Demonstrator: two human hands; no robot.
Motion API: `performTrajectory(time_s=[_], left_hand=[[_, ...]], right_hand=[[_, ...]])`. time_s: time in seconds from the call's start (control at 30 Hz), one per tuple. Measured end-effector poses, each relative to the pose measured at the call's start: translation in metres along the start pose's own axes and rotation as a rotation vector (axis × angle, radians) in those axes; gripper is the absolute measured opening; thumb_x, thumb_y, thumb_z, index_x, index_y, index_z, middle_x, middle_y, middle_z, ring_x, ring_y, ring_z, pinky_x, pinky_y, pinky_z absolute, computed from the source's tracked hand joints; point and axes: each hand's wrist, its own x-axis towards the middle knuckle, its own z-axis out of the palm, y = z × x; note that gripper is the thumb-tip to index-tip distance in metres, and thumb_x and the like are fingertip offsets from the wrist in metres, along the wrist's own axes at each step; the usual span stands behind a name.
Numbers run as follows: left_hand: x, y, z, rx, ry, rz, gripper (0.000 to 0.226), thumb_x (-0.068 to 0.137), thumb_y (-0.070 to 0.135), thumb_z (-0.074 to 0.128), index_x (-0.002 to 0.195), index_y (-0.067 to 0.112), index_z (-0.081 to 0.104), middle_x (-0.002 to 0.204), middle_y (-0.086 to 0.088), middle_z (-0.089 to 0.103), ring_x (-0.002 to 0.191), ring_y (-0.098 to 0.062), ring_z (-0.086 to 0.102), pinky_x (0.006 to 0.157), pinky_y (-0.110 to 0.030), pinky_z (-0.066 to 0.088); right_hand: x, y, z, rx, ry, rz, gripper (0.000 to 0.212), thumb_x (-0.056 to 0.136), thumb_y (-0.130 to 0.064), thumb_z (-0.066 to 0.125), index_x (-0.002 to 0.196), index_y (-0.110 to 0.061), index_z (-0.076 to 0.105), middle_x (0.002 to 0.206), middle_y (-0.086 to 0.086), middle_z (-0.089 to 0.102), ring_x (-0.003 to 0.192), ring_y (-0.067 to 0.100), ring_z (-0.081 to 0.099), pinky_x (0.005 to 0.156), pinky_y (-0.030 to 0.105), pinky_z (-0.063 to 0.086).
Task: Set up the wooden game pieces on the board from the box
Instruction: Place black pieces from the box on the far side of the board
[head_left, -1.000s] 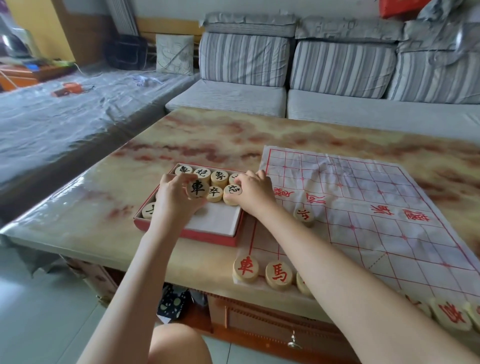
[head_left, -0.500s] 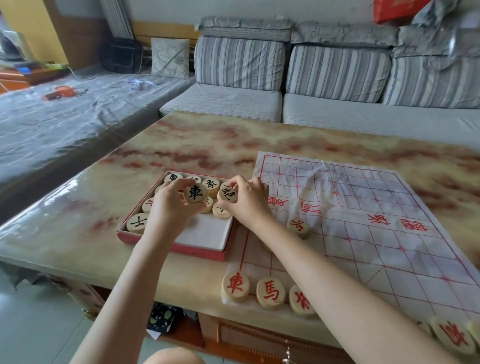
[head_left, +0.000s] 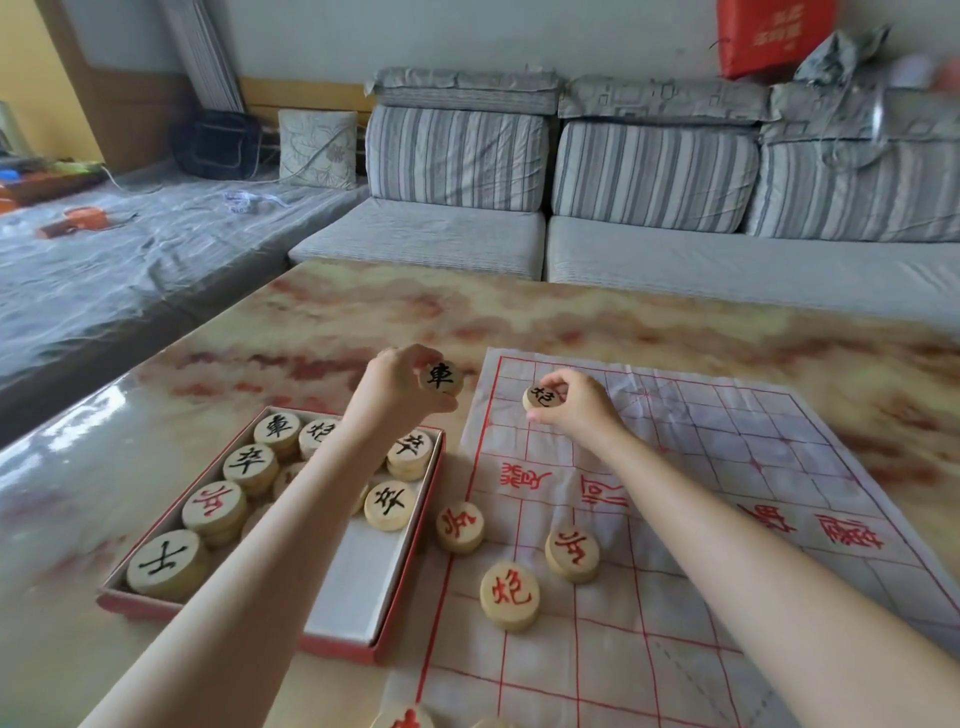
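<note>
Head view: left hand (head_left: 395, 395) pinches black chariot piece (head_left: 440, 378), right hand (head_left: 576, 402) pinches black cannon piece (head_left: 543, 398), both carried toward far board (head_left: 727, 467) rows for placement.

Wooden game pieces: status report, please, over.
Left hand grips black-marked round wooden piece above marbled table. Right hand pinches second black-marked piece over white red-gridded paper board. Red cardboard box holds more. Nothing blocking.

A glossy marbled bench (head_left: 623, 322) is shown. A red-rimmed box (head_left: 363, 577) is placed at lower left, and a paper board (head_left: 727, 441) is laid just beside it, right of centre.
</note>
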Motion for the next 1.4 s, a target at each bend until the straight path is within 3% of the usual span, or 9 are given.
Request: performTrajectory(time_s=[0.17,0.33,0.5,0.57,0.67,0.8,0.9,1.03,1.4], left_hand=[[0.04,0.005,0.01,0.011,-0.034,0.0,0.058,0.065,0.017,0.08,0.12,0.015,0.06,0.114,-0.008,0.063,0.097,-0.018,0.056,0.074,-0.022,0.037],[0.065,0.005,0.023,0.014,-0.059,-0.013,0.058,0.067,0.018,0.079,0.121,0.012,0.059,0.117,-0.007,0.062,0.104,-0.021,0.056,0.078,-0.022,0.036],[0.088,0.0,0.049,0.025,-0.115,-0.048,0.062,0.067,0.02,0.079,0.124,0.013,0.054,0.119,-0.005,0.06,0.104,-0.022,0.058,0.077,-0.026,0.044],[0.1,-0.001,0.06,0.041,-0.102,-0.079,0.059,0.067,0.019,0.078,0.121,0.014,0.055,0.118,-0.005,0.061,0.095,-0.023,0.062,0.079,-0.03,0.051],[0.12,0.004,0.074,0.023,-0.081,-0.097,0.054,0.066,0.016,0.077,0.116,0.012,0.058,0.109,-0.007,0.064,0.068,-0.022,0.062,0.059,-0.029,0.052],[0.146,0.01,0.092,0.14,-0.069,-0.054,0.055,0.065,0.025,0.08,0.116,0.015,0.06,0.113,-0.007,0.064,0.104,-0.025,0.059,0.086,-0.032,0.048],[0.158,0.012,0.102,0.133,-0.096,-0.059,0.052,0.066,0.025,0.079,0.113,0.015,0.063,0.111,-0.007,0.067,0.105,-0.025,0.06,0.09,-0.032,0.049],[0.164,0.003,0.114,0.115,-0.121,-0.082,0.052,0.064,0.026,0.08,0.113,0.016,0.063,0.111,-0.007,0.067,0.102,-0.025,0.062,0.087,-0.035,0.052],[0.162,-0.012,0.118,0.114,-0.068,-0.093,0.069,0.069,0.043,0.076,0.128,0.017,0.052,0.129,-0.007,0.057,0.122,-0.027,0.049,0.102,-0.036,0.041]], right_hand=[[0.033,0.004,0.008,-0.112,-0.034,-0.053,0.05,0.066,-0.032,0.079,0.111,-0.021,0.06,0.116,0.007,0.062,0.115,0.025,0.052,0.098,0.038,0.042],[0.033,0.006,0.009,-0.25,-0.076,-0.126,0.05,0.072,-0.039,0.075,0.117,-0.021,0.059,0.119,0.0,0.062,0.12,0.022,0.046,0.099,0.034,0.025],[0.029,0.005,0.001,-0.162,-0.045,-0.138,0.067,0.071,-0.049,0.073,0.129,-0.023,0.05,0.133,-0.001,0.051,0.123,0.021,0.045,0.105,0.041,0.032],[0.026,0.005,-0.007,-0.069,-0.018,-0.141,0.056,0.076,-0.044,0.071,0.124,-0.021,0.055,0.131,-0.003,0.054,0.121,0.019,0.048,0.104,0.043,0.035],[0.024,0.009,-0.018,-0.025,-0.052,-0.147,0.04,0.08,-0.038,0.068,0.117,-0.023,0.06,0.124,-0.006,0.059,0.118,0.016,0.05,0.105,0.041,0.034],[0.023,0.014,-0.028,0.031,-0.065,-0.179,0.029,0.081,-0.038,0.067,0.107,-0.028,0.064,0.112,-0.006,0.064,0.112,0.014,0.053,0.103,0.038,0.038],[0.023,0.01,-0.037,0.062,-0.065,-0.224,0.025,0.082,-0.034,0.066,0.106,-0.026,0.066,0.107,-0.008,0.066,0.109,0.011,0.055,0.098,0.031,0.041],[0.021,0.006,-0.036,0.068,-0.05,-0.256,0.022,0.084,-0.032,0.064,0.106,-0.027,0.066,0.106,-0.011,0.065,0.112,0.012,0.052,0.101,0.033,0.039],[0.012,0.014,-0.032,0.067,-0.09,-0.24,0.023,0.086,-0.03,0.062,0.108,-0.027,0.065,0.108,-0.01,0.064,0.112,0.01,0.053,0.1,0.031,0.039]])
